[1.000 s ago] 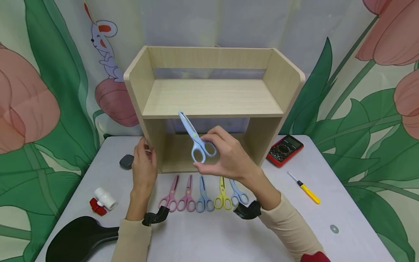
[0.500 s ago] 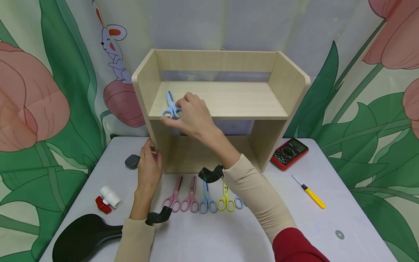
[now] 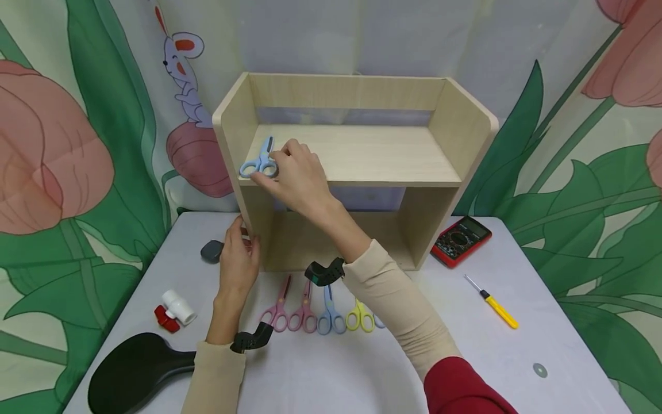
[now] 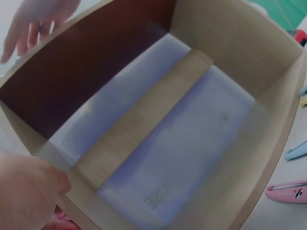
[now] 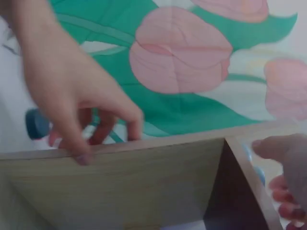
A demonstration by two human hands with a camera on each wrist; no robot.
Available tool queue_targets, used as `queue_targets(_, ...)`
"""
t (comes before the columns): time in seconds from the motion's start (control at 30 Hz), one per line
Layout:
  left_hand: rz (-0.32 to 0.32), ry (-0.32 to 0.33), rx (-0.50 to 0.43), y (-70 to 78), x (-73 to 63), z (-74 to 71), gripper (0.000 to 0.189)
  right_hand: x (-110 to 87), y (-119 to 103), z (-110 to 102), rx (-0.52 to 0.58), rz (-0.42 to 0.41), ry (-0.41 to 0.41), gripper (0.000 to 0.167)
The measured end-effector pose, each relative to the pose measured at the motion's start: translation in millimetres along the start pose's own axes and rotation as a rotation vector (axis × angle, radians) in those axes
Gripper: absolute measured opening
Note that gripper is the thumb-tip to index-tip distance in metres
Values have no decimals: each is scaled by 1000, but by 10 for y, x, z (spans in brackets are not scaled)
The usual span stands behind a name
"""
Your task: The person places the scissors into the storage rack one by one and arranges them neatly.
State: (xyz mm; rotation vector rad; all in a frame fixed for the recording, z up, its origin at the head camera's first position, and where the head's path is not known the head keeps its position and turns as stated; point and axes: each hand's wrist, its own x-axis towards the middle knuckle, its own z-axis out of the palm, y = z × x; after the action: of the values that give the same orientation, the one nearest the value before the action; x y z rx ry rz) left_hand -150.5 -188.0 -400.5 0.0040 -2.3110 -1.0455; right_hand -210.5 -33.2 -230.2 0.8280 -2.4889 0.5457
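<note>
Flowered cloth (image 3: 46, 155) backs the left hand (image 3: 239, 264), gripping a wooden shelf (image 3: 383, 152), and right hand (image 3: 302, 178), seemingly pinching blue scissors (image 3: 264, 156).

White table (image 3: 320, 376): wooden shelf unit (image 3: 369, 150); scissors row (image 3: 329, 319); multimeter (image 3: 461, 240); screwdriver (image 3: 499, 309)

Hardly any lettering can be read. Behind the open-backed wooden shelf (image 3: 383, 155), low on the left, the pale backdrop (image 4: 187, 143) bears faint letters (image 4: 154, 199), reversed or inverted, perhaps "ISE". White dial markings on the red-and-black multimeter (image 3: 462, 241), at right, and a black mark on the pink scissors (image 4: 284, 193) are illegible.
</note>
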Motion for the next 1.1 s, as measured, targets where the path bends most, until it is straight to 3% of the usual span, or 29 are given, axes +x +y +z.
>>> queue_targets(0.17,8,-11,-10,7,43,-22,53,-351,84,70,66,-238,248,47)
queue_targets(0.27,17,0,-31,-7,55,-41,50,-632,118,191,119,-311,305,48)
queue_targets(0.37,25,4,-48,-22,61,-55,47,-922,141,375,154,-284,235,54)
queue_targets(0.5,30,0,-55,-33,64,-57,46,-1269,165,655,178,-180,63,60)
queue_targets(0.6,22,2,-55,-42,57,-49,45,-1509,173,870,160,-96,-84,64)
queue_targets(0.73,4,5,-47,-50,46,-43,43,-1772,168,1122,114,-41,-210,67)
queue_targets(0.93,-11,10,-46,-53,45,-51,43,-1970,131,1380,-5,-65,-331,58)
queue_targets(1.1,-18,6,-56,-54,46,-55,42,-2063,96,1502,-122,-133,-313,56)
